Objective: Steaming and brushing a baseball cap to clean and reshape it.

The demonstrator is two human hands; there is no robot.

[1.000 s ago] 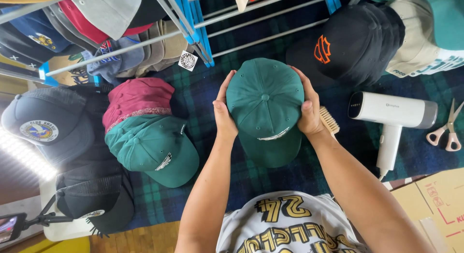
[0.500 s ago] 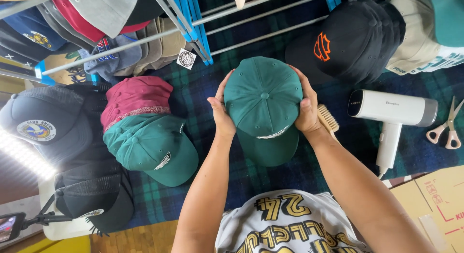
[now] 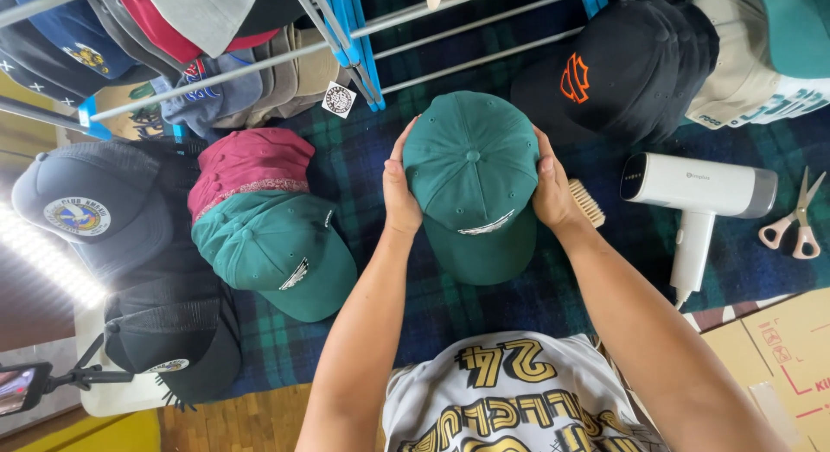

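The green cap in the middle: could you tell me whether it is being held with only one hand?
No, the left hand and the right hand each press against a side of the green cap.

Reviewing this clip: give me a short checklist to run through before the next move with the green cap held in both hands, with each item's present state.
1. Left hand on the dark green cotton baseball cap: ok, palm against its left side.
2. Right hand on the cap: ok, pressed to the opposite side, so the grip is two-sided.
3. Cap orientation: ok, crown up, brim pointing toward the person.
4. Whether the cap is lifted off the dark plaid blanket or resting on it: cannot tell.
5. Wooden bristle brush clear of the right hand: not ok, it lies right beside it, partly hidden.
6. White handheld dryer and pink-handled scissors apart from the hands: ok.
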